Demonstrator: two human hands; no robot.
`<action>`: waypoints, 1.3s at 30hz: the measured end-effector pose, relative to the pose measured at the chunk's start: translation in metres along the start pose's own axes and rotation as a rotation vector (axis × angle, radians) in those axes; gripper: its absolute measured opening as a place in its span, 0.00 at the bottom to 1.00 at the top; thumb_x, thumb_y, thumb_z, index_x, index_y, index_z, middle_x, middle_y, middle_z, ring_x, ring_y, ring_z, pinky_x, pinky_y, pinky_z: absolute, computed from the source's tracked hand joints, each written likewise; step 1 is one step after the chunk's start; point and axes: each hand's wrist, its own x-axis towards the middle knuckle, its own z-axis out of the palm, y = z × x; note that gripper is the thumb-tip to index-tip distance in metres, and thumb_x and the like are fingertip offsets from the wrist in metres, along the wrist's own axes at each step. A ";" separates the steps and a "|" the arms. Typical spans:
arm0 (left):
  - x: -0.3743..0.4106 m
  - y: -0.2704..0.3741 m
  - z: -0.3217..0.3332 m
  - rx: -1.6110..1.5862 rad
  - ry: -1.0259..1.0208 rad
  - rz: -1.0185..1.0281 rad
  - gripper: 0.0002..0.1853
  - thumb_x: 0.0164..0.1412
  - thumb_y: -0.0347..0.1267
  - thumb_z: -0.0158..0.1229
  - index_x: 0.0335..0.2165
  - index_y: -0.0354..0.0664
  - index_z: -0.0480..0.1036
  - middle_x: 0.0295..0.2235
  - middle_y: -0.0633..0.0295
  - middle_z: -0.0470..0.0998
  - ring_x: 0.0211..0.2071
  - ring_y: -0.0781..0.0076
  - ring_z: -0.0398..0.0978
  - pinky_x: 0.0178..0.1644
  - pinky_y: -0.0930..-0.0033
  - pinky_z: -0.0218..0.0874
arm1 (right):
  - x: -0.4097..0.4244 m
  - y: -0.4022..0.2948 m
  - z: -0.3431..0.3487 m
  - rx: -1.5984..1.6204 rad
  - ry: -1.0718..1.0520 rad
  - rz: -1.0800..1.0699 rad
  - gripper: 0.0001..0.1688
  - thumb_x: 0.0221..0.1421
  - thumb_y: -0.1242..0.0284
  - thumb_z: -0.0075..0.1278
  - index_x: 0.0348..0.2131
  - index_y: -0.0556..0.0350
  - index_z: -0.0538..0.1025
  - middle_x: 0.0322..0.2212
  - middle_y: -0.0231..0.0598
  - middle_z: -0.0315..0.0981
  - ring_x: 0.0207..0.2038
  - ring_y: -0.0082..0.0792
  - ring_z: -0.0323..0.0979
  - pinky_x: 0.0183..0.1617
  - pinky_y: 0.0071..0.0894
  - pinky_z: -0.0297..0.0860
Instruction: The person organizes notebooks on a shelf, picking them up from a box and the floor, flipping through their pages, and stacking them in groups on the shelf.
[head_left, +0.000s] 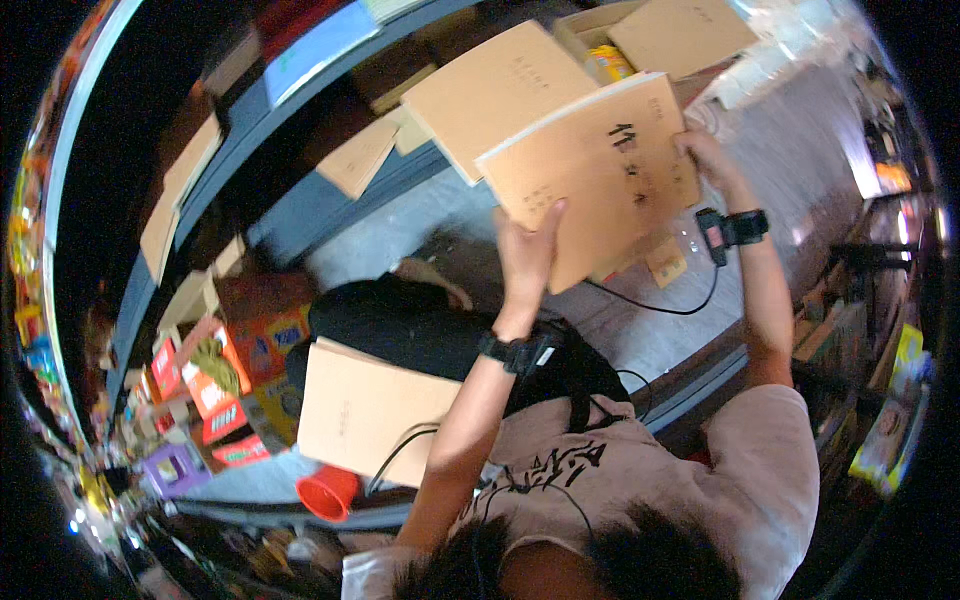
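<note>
A stack of tan paper-covered exercise books (592, 180) is held tilted in front of me between both hands. My left hand (525, 247) grips its lower left edge, thumb lying on the cover. The fingers of my right hand (709, 157) close on its right edge. Large dark characters mark the top cover. Just behind the held stack lies another pile of tan books (502, 90), partly hidden by it. More tan books (375, 412) rest beside my folded legs, under my left forearm. Both wrists wear black strapped devices with cables.
A cardboard box (585, 30) holding a yellow packet stands at the top, with a tan book (682, 34) beside it. Small booklets (360, 157) lie on a blue shelf edge (292, 217). A red plastic cup (328, 493), a purple box (174, 471) and orange cartons (214, 390) are at lower left.
</note>
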 end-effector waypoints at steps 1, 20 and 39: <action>-0.007 -0.006 0.006 -0.102 -0.049 0.011 0.18 0.49 0.27 0.55 0.37 0.26 0.61 0.33 0.52 0.72 0.32 0.71 0.70 0.34 0.73 0.62 | 0.007 0.015 -0.008 0.008 -0.008 0.042 0.15 0.32 0.78 0.39 0.28 0.58 0.66 0.22 0.28 0.62 0.23 0.20 0.58 0.24 0.19 0.57; -0.121 0.162 -0.149 0.031 0.566 0.133 0.36 0.49 0.29 0.53 0.53 0.40 0.44 0.52 0.54 0.50 0.53 0.64 0.50 0.53 0.64 0.46 | -0.043 0.005 0.097 -0.651 0.137 -0.779 0.24 0.46 0.73 0.45 0.46 0.57 0.62 0.46 0.45 0.58 0.51 0.41 0.54 0.54 0.37 0.51; -0.302 0.108 -0.274 0.129 0.981 -0.160 0.19 0.47 0.32 0.57 0.36 0.32 0.66 0.34 0.60 0.70 0.34 0.75 0.67 0.37 0.76 0.58 | -0.073 0.028 0.349 -0.726 -0.530 -1.010 0.28 0.45 0.68 0.45 0.48 0.53 0.61 0.51 0.44 0.52 0.53 0.42 0.52 0.54 0.39 0.52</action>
